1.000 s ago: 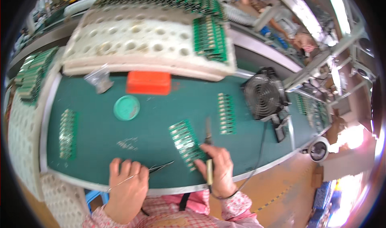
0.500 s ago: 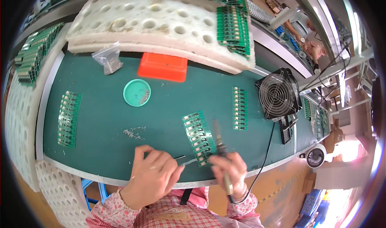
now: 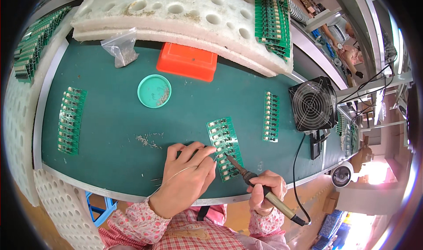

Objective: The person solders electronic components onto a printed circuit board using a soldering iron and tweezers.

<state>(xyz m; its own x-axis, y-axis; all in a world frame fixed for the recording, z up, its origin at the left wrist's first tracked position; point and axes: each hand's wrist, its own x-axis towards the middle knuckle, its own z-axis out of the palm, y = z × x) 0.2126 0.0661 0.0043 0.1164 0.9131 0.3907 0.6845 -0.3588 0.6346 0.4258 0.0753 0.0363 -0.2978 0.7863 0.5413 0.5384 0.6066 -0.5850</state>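
Observation:
My right hand (image 3: 268, 189) is closed around the handle of a soldering iron (image 3: 280, 204). The iron slants up to the left, its tip against a green circuit board panel (image 3: 224, 137) with rows of small white and dark parts. My left hand (image 3: 187, 173) lies by the panel's left edge, fingers bent and pinched together. A thin wire, apparently solder wire (image 3: 178, 172), runs across that hand to its fingertips and ends close to the iron's tip. Left of the panel, a small pile of tiny silvery parts (image 3: 147, 140) lies on the green mat.
Similar panels lie left (image 3: 70, 121) and right (image 3: 271, 116). Farther back are a teal dish (image 3: 147, 94), a red box (image 3: 187, 61), a clear bag (image 3: 124, 51) and perforated white foam (image 3: 194, 18) bearing boards. A black fan (image 3: 312, 104) stands right; the iron's cord (image 3: 296, 170) runs near it.
My left hand has moved right, to the panel's edge, with the wire now by the panel. The soldering iron has swung from roughly upright to slanting left, and its tip now meets the panel.

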